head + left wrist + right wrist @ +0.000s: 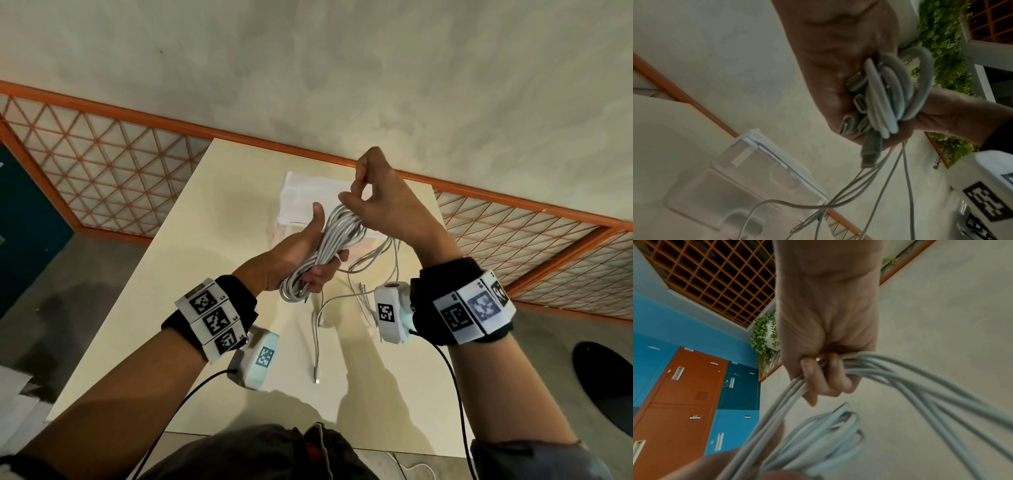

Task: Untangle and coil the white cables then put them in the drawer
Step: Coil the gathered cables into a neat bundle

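A bundle of coiled white cables [325,250] is held above the cream table [164,308]. My left hand [301,260] grips the lower part of the bundle, thumb up; the left wrist view shows several connector ends [857,104] tucked against the palm beside the loops [890,97]. My right hand [373,202] curls its fingers round the upper strands [890,371] at the top of the coil. Loose cable tails [373,263] hang down to the table, and one plug end [317,378] lies near the front. The clear plastic drawer box [301,202] stands behind the hands.
The drawer box [748,175] looks translucent with a white rim. An orange-framed lattice railing [102,164] runs behind the table. A dark round object [606,383] sits on the floor at the right. Blue and orange lockers [684,394] stand off to one side.
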A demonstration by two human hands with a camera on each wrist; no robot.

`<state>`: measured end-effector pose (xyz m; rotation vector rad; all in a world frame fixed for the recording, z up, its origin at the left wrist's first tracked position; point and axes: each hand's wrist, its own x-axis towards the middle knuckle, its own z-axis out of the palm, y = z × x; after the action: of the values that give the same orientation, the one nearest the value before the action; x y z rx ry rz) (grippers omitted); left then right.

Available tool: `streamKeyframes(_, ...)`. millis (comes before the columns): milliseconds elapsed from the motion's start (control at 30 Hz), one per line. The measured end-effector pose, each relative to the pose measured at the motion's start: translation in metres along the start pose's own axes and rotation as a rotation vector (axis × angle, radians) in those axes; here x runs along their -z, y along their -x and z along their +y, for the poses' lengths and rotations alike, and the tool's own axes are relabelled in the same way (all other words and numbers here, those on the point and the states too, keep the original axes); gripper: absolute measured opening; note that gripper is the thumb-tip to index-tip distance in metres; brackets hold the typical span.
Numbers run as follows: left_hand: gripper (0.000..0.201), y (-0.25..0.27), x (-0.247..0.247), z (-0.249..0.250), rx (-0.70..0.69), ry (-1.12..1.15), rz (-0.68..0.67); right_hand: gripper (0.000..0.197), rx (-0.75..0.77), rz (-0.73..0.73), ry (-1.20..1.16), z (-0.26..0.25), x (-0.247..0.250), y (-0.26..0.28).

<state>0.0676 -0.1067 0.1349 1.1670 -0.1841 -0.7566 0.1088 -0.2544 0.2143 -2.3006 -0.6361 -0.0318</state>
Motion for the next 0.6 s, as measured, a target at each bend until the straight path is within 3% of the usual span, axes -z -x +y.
streamKeyframes(167,0.054,0.005,-0.002,0.002,0.059,-0.207,0.017,0.032,0.007,0.004,0.070,0.001,-0.008,-0.004)
streamKeyframes(300,0.078,0.005,-0.005,0.001,0.068,-0.216,0.058,0.029,-0.001,0.095,0.135,0.010,-0.017,-0.009)
streamKeyframes(367,0.080,0.009,-0.007,0.000,0.068,-0.264,0.055,0.027,-0.017,0.140,0.176,0.016,-0.023,-0.010)
streamKeyframes(500,0.048,0.015,-0.012,-0.001,0.029,-0.519,0.118,0.027,-0.070,0.111,0.251,0.028,-0.029,-0.008)
streamKeyframes(600,0.043,0.015,-0.010,0.000,0.031,-0.524,0.168,0.035,-0.073,0.062,0.189,0.034,-0.026,-0.005)
